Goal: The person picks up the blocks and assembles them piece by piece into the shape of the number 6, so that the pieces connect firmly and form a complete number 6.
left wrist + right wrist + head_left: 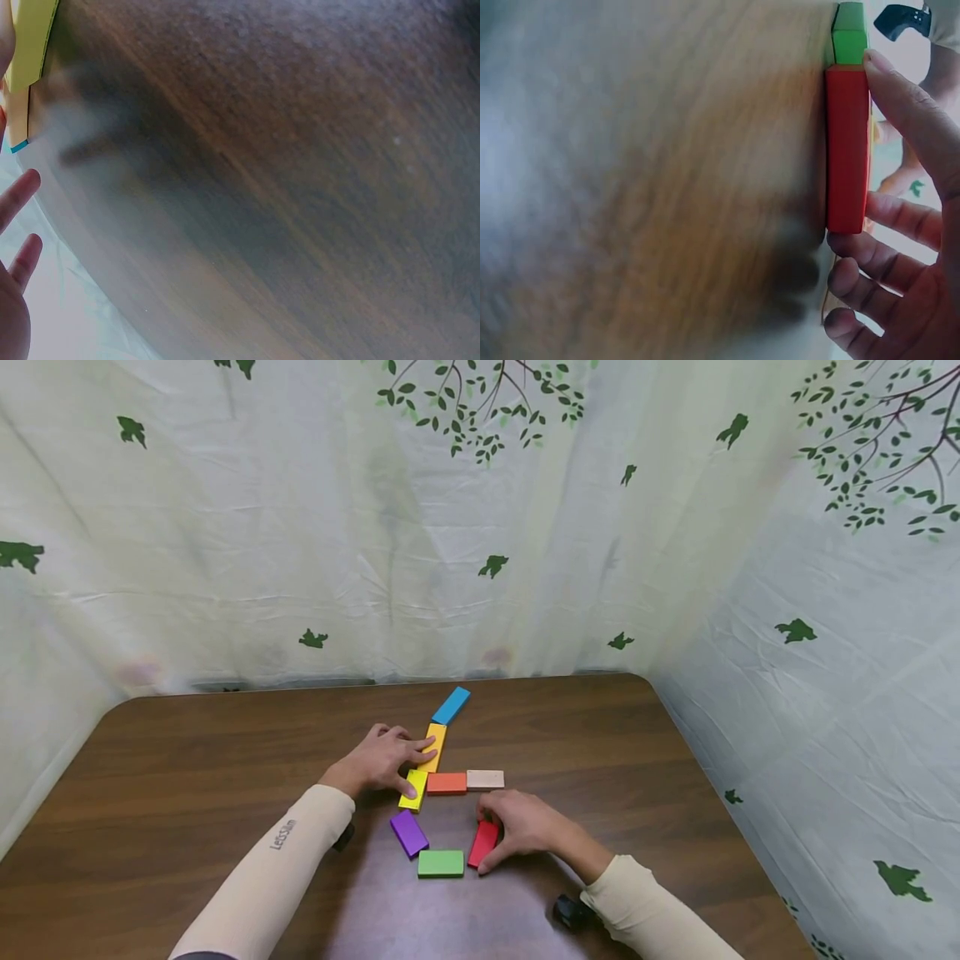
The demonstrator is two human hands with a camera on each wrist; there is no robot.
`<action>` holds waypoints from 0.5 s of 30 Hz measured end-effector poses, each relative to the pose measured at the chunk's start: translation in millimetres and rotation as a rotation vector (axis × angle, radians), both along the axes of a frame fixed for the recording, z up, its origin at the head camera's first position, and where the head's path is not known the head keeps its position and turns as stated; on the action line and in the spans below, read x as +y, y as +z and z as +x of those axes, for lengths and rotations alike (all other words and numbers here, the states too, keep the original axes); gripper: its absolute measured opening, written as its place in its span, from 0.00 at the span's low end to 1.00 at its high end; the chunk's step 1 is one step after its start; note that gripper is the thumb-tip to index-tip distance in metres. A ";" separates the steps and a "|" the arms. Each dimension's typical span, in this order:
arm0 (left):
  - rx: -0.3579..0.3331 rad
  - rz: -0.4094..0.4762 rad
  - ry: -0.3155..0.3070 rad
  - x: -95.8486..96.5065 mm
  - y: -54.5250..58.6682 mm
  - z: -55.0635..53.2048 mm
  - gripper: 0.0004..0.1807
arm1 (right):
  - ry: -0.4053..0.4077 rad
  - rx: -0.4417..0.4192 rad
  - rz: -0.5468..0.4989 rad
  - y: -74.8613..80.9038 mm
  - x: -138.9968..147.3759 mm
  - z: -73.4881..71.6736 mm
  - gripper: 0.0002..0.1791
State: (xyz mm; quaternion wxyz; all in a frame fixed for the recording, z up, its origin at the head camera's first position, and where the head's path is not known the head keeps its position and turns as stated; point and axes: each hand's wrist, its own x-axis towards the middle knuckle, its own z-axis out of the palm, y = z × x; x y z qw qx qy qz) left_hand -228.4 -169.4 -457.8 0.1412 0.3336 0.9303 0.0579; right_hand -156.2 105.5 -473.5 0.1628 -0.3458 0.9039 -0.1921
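Note:
My right hand (525, 827) holds a red block (483, 843) lengthwise, thumb at its near end and fingertips at its far end. In the right wrist view the red block (848, 150) lies on the table, its near end against the green block (850, 36). Spread out, my left hand (385, 758) has its thumb on a bright yellow block (412, 797) and fingers over an amber block (437, 735). Only part of the left hand (15, 300) shows in the left wrist view, beside the yellow block (31, 45).
A blue block (452, 705) continues the row beyond the amber one. Orange-red (446, 784) and pale pink (485, 780) blocks extend rightward from the yellow. Purple (408, 833) and green (441, 864) blocks lie nearer me. A leaf-patterned curtain (337, 543) stands behind the wooden table (187, 777).

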 end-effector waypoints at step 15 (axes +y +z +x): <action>-0.008 0.009 0.007 0.6 0.1 0.1 0.44 | -0.015 0.028 -0.012 -2.1 -1.4 6.7 0.32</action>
